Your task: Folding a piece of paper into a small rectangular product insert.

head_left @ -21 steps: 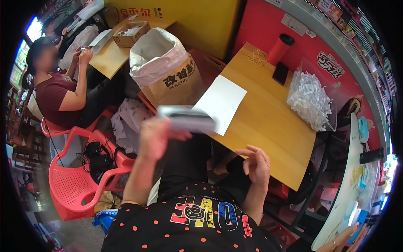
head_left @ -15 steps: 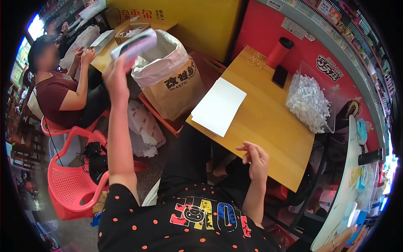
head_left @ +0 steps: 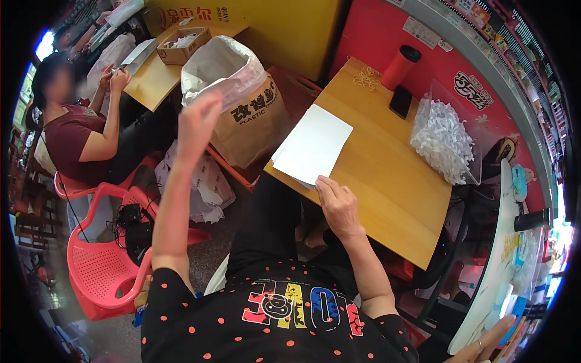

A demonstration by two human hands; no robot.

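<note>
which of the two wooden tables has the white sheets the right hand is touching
The near wooden table, the one with the red cylinder and black phone. The right hand touches its white paper stack. The far table holds a cardboard box instead.

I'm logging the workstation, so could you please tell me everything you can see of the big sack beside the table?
The sack is a large tan woven-looking bag with dark print on its side and a white liner folded out over its open mouth. It stands upright on the floor between the two wooden tables, against the near table. Its contents cannot be seen. The left hand, blurred, is raised at its rim; whether they touch cannot be told.
</note>
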